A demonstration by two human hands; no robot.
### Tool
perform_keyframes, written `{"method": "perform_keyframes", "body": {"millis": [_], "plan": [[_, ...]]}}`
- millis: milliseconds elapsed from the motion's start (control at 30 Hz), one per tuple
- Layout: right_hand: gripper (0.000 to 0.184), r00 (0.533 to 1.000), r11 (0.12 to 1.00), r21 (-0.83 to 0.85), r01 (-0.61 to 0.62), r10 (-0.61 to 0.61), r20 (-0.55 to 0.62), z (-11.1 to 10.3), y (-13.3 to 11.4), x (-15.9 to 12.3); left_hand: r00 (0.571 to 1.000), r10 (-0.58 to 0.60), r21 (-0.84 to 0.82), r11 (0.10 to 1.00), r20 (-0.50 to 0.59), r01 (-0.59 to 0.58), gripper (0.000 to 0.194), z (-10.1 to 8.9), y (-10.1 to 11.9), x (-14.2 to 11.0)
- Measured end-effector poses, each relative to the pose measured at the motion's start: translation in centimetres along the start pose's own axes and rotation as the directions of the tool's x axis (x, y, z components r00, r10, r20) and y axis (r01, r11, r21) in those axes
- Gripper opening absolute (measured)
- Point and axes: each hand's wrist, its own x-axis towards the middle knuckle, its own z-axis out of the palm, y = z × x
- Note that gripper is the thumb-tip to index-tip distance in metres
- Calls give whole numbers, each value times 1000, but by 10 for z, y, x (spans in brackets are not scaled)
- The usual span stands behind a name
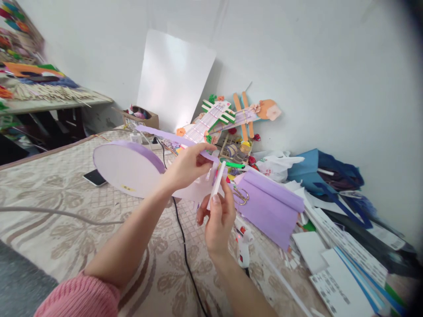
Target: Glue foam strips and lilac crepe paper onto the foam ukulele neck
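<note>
Strip of purple material (165, 134) is pinched in the left hand (189, 166) at frame centre; the right hand (220, 219) grips a white piece (217, 182) just below.

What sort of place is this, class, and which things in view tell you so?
Probably a craft workspace: a white glue gun lies near a purple sheet on the table, with flower-trimmed, guitar-like models behind.

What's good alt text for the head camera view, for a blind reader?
A person's left hand holds a purple strip and the right hand a thin white piece above a patterned tablecloth. A white, purple-rimmed round form is at left; scissors and a glue gun lie right of centre.
</note>
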Motion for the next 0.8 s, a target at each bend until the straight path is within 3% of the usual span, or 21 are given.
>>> {"method": "perform_keyframes", "body": {"millis": [233,800], "plan": [[58,999,999,3,-46,46,-22,2,10,-3,1000,2,5,1000,-2,-2,42,1,-5,1],[56,999,993,-111,-32,36,36,3,3,-2,999,-22,34,999,-30,23,40,1,-4,0]]}}
